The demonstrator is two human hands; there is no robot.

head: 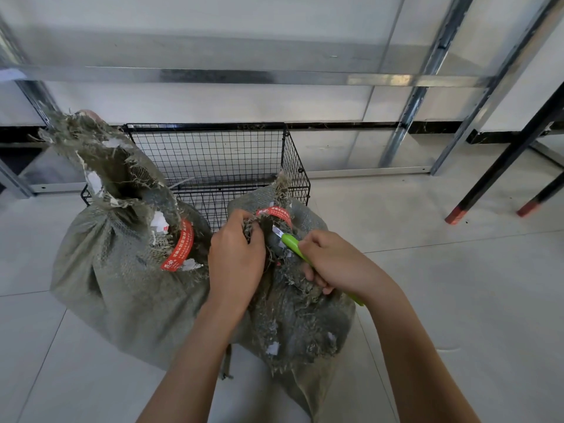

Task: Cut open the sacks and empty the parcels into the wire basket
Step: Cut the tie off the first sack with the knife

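Down on the pale floor tiles (pixel 457 300), 2 rough, frayed green sacks (pixel 122 288) lean against the black wire basket (pixel 213 160). Left hand (pixel 235 261) bunches the right sack's neck. Right hand (pixel 332 264) grips a green knife (pixel 291 242), blade at the red tie (pixel 274 212). Parcels stay hidden inside.

Pale floor tiles (pixel 457 300) spread underfoot. Galvanized metal rails (pixel 244 76) cross a white wall panel (pixel 213 22) behind. At the right stand black legs with red feet (pixel 456 215).
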